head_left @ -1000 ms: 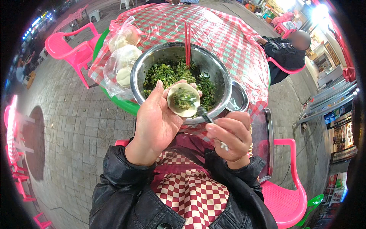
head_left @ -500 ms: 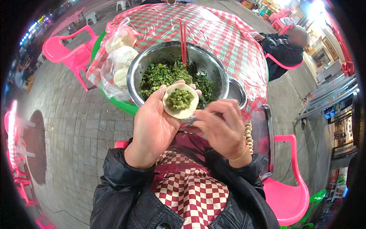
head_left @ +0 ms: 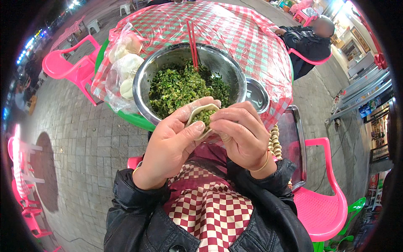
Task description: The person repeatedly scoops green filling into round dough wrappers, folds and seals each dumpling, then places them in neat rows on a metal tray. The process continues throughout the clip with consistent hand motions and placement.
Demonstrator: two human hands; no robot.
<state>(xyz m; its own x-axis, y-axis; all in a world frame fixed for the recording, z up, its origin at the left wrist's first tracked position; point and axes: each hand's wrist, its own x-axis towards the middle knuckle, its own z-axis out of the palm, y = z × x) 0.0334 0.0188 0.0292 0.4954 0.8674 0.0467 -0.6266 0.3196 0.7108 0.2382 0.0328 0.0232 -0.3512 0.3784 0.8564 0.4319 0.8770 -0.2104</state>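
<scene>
Gripping the wrapper: the left hand had its fingers half curled behind the dough, its thumb bent over the near side.
Right hand: its fingers were bent and drawn nearly together, the tips pinching the wrapper's right edge.
Wrapper's place: it sat between both hands, by the near rim of the metal bowl, partly folded, with green filling showing inside.
Bowl: it held more chopped greens, and red chopsticks stood tilted in it.
Left of bowl: a clear plastic bag held pale dough rounds.
Right of bowl: a small metal dish stood just beside it.
Tray: shaped dumplings lay in rows near the right wrist.
</scene>
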